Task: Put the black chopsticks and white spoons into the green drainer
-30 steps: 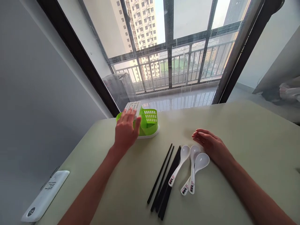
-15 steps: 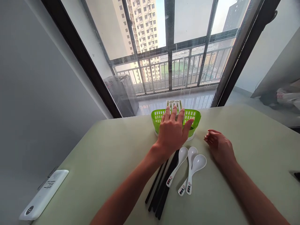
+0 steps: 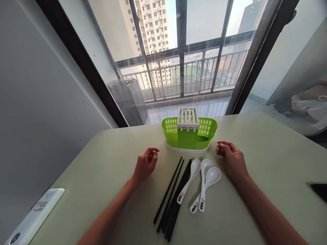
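Note:
A light green basket (image 3: 171, 139) with slotted side walls and a white base stands toward the far edge of the table. Across its middle sits a white slotted rack (image 3: 182, 126). My left hand (image 3: 146, 165) hovers or rests left of the basket, loosely curled and empty, thumb apart from the index finger. To the basket's right, my right hand (image 3: 233, 160) is half curled, with nothing seen in it. Between my forearms lie several black chopsticks (image 3: 168, 194) and three white spoons (image 3: 213, 175) with printed handle ends; one spoon (image 3: 195, 165) overlaps the chopsticks.
A long white device (image 3: 38, 212) lies at the left edge of the pale green table (image 3: 102, 163). A dark object (image 3: 319, 191) is cut off at the right. Behind the table, a glass door with a dark frame (image 3: 245, 92) faces a balcony.
My left hand has come off the rack on the basket and moved down to the left, uncovering the rack. My right hand stays about where it was. The view has shifted slightly.

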A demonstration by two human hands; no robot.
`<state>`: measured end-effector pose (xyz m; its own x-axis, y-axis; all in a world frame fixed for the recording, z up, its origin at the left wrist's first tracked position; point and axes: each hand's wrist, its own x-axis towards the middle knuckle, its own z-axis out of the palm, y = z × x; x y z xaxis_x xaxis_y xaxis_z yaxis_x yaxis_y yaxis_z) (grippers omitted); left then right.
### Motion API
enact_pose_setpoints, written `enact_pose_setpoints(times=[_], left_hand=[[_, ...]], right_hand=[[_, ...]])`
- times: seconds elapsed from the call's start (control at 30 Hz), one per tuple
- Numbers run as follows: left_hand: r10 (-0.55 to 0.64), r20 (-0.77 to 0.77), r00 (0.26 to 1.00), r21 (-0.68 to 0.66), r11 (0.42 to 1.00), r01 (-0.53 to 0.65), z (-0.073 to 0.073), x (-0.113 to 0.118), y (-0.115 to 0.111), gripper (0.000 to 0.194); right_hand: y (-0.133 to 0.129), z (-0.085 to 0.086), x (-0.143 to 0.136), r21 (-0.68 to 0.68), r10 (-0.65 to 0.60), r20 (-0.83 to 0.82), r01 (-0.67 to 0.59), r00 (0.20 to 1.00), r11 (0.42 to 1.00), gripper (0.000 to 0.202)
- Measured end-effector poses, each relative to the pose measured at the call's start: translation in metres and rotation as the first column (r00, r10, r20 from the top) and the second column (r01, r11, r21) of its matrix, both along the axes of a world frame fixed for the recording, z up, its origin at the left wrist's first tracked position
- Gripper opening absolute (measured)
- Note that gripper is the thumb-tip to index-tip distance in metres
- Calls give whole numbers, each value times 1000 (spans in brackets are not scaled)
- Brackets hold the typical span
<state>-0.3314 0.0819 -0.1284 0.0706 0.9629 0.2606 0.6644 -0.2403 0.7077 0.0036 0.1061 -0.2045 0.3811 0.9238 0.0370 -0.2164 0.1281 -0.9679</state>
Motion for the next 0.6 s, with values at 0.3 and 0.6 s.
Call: enact_pose_setpoints(times=[0.3,0.6], left_hand=[[-6,70,998,-209,978,21,-7,-35,-5,35],[-7,81,997,-223,975,25,-7,-29,-8,34]], right_hand=[[-8,6,-1,-71,14,156,-3,988,997,25],[-10,8,5,-94,-4,-85,-4,996,996,20]])
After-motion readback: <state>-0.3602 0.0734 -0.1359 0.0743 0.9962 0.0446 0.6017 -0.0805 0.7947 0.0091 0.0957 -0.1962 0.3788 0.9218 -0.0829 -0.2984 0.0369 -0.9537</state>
